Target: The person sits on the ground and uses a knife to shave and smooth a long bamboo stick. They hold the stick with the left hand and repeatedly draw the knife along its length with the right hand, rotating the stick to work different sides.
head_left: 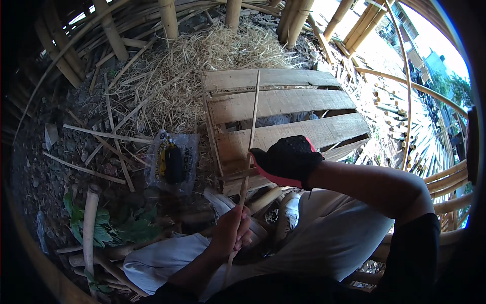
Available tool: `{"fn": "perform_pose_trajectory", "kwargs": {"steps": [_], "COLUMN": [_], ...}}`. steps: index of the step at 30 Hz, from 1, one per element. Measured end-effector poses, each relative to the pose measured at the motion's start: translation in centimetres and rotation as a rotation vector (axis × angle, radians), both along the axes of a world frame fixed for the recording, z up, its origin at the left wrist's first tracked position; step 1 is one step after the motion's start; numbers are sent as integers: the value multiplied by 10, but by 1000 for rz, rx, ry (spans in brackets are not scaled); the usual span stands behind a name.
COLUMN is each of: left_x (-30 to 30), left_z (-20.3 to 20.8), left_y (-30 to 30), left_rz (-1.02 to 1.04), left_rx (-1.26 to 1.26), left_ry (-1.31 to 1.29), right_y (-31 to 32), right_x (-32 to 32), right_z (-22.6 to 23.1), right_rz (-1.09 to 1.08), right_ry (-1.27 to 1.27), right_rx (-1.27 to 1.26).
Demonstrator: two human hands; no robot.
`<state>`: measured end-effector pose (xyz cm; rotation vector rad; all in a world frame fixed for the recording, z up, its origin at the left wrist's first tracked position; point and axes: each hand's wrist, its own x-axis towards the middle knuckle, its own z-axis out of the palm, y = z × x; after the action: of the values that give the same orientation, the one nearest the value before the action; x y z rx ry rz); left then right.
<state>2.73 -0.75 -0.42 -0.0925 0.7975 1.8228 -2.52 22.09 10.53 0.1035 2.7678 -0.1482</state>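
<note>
A long, thin bamboo strip [254, 109] slants up from my lap, its far end over a slatted wooden crate [288, 106]. My bare left hand [232, 230] is wrapped round the strip's lower part, close to my legs. Higher up, my right hand [286, 161] wears a black glove with a red palm side. Its fingers close on the strip at the crate's near edge; the glove hides the exact grip. No blade or tool shows in either hand.
Left of the crate, a clear plastic bag [190, 162] lies with a black object [174, 164] on it. Dry straw [202, 55] is heaped behind. Loose bamboo strips [106, 133], green leaves [101, 228] and an upright bamboo pole [90, 223] are at left. Cut bamboo poles [392, 109] lie at right.
</note>
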Motion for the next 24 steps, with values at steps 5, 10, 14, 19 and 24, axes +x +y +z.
{"fn": "perform_pose_trajectory", "kwargs": {"steps": [5,10,14,19,24], "left_x": [4,3,7,7,5], "left_z": [3,1,0,10,14], "left_y": [3,1,0,3,2], "left_rz": [-19,-32,-22,-14,-28], "left_rx": [13,0,-43,-137,-236], "left_ry": [-13,-30,-19,85,188], "right_y": [66,32,11,71,25], "right_x": [-30,-17,-3,-29,-6], "right_z": [-7,9,8,6,7], "right_rz": [-67,-37,35,-156,-144], "right_ry": [188,-41,-90,156,-26], "right_rx": [181,64,107,173,34]}}
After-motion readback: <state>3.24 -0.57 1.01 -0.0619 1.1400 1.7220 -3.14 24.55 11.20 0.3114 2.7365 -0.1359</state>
